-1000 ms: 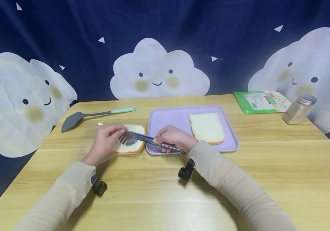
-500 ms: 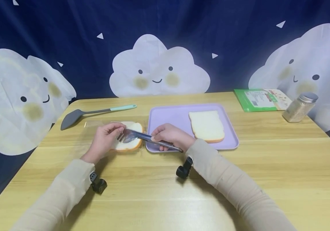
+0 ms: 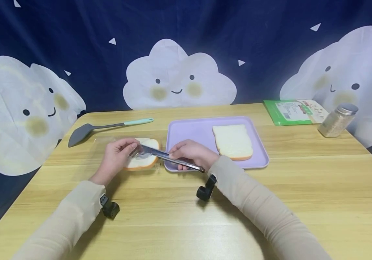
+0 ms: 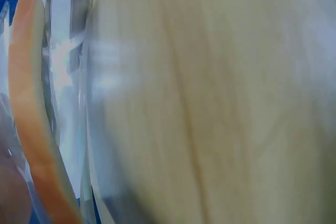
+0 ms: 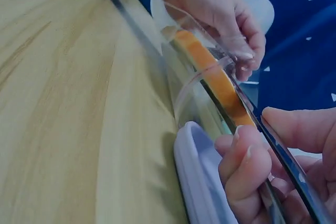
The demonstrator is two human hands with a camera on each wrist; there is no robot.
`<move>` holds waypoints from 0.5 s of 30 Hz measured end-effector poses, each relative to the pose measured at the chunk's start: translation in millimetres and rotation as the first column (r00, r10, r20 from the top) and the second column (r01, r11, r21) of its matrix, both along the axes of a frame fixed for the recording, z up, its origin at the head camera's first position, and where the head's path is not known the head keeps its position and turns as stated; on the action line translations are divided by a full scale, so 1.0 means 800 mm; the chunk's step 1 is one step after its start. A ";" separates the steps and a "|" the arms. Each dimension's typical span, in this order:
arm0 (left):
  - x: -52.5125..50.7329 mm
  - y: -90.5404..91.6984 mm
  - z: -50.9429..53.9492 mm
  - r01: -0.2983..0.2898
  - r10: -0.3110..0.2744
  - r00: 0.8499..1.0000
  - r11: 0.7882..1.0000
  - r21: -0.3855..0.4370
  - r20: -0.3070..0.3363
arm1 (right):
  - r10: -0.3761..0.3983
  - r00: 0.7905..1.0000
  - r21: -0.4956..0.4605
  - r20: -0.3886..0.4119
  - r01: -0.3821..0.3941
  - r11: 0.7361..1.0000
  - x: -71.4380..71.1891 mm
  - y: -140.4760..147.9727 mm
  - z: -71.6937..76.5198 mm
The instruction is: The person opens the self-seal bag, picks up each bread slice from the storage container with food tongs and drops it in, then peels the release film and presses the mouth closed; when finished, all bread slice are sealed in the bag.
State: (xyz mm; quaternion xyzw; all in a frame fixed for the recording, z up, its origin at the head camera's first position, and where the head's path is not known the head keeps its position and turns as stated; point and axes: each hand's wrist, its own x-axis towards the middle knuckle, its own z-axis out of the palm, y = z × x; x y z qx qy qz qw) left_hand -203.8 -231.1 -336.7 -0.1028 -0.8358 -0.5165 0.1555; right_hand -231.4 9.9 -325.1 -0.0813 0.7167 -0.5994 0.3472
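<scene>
In the head view my right hand [image 3: 194, 153] grips a pair of metal tongs [image 3: 161, 154] over the near left edge of the lilac tray [image 3: 189, 126]. Their tips reach left into a clear plastic bag [image 3: 99, 153] around a bread slice [image 3: 151, 144]. My left hand [image 3: 116, 155] pinches the bag's upper edge near those tips. Seen from the right wrist, the slice's orange crust [image 5: 210, 72] lies between the tong arms, inside the bag; whether they squeeze it I cannot tell. Crust and shiny plastic also show at the left of the left wrist view.
A second bread slice [image 3: 233, 142] lies on the tray's right half. Behind the bag rests a grey spatula [image 3: 82, 134] with a mint handle. At the back right are a green and white packet [image 3: 291, 112] and a glass jar [image 3: 338, 121] with a metal lid.
The tongs have slid slightly left, deeper into the bag, along with my right hand. My left hand and the bagged slice have also shifted a little left.
</scene>
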 end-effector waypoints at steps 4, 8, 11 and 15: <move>0.004 0.002 0.004 -0.019 0.019 1.000 1.000 -0.005 -0.004 | 0.013 1.000 0.017 -0.004 -0.013 1.000 0.001 -0.004 -0.001; 0.006 0.004 0.006 -0.056 0.056 0.998 0.998 -0.010 -0.040 | 0.029 0.996 0.098 -0.088 -0.020 0.995 0.002 -0.013 -0.003; 0.006 0.000 0.005 -0.063 0.063 0.997 0.998 -0.002 -0.041 | 0.031 0.992 0.126 -0.119 -0.016 0.992 0.002 -0.016 -0.001; 0.006 -0.005 0.004 -0.038 0.038 0.999 0.999 0.026 -0.004 | 0.030 0.998 0.068 -0.059 -0.026 0.997 0.001 -0.011 0.002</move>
